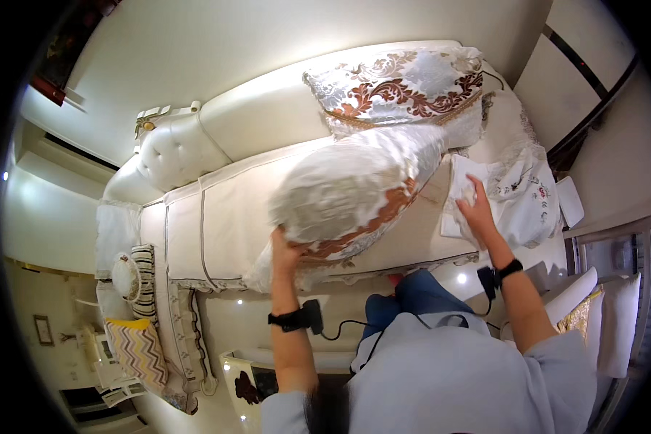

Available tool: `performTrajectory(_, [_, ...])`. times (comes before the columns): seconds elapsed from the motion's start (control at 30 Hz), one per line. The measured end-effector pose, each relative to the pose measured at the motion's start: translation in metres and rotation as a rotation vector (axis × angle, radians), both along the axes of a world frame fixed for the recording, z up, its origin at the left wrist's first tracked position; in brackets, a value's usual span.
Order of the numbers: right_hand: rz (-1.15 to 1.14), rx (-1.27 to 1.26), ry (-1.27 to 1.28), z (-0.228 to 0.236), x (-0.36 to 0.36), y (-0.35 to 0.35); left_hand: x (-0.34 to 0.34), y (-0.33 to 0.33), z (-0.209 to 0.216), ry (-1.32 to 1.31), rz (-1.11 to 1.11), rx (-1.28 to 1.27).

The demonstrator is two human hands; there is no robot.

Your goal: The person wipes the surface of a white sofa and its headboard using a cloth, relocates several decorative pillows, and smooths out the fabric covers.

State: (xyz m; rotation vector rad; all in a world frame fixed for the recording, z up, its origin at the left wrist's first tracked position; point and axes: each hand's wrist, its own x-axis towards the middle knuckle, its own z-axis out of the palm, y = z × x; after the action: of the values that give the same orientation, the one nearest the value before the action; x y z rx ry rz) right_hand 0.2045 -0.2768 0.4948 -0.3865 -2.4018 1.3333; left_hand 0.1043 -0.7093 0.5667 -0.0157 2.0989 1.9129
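A large cushion (340, 181), pale with a brown scroll pattern and smeared by motion, is tilted over the sofa seat. My left hand (286, 249) is closed on its near left edge; the fingertips are partly hidden by the cover. At the right, my right hand (476, 208) holds nothing, its fingers apart, over white folded cloth (454, 217) on the sofa. Beside that cloth lies a white lace cloth (532, 188) with embroidered flowers. Behind the held cushion, a second patterned cushion (405, 90) with a gold braided edge leans on the backrest.
The long cream sofa (231, 188) has a tufted backrest and bends toward me at the left. A striped cushion (144, 278), a round white one (125, 277) and a zigzag pillow (134, 351) sit there. A low table (242, 372) stands near my left forearm.
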Motion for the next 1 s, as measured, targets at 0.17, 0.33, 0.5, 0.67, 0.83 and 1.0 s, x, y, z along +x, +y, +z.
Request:
performTrajectory(0.17, [0.155, 0.103, -0.035, 0.003, -0.116, 0.011, -0.004, -0.113, -0.036, 0.430, 0.067, -0.371])
performTrajectory(0.33, [0.358, 0.304, 0.076, -0.013, -0.222, 0.001, 0.023, -0.141, -0.052, -0.023, 0.282, -0.372])
performTrajectory(0.5, [0.643, 0.487, -0.177, -0.022, -0.290, -0.033, 0.035, -0.155, -0.075, -0.082, 0.412, -0.278])
performTrajectory(0.67, [0.771, 0.466, -0.308, -0.074, -0.328, -0.059, 0.033, -0.193, -0.125, 0.132, 0.399, -0.400])
performTrajectory(0.83, [0.441, 0.338, -0.062, -0.092, -0.340, -0.119, -0.055, -0.220, -0.104, -0.296, 0.481, -0.104])
performTrajectory(1.0, [0.532, 0.297, -0.016, 0.004, -0.366, -0.245, -0.074, -0.340, -0.139, -0.134, 0.960, -0.106])
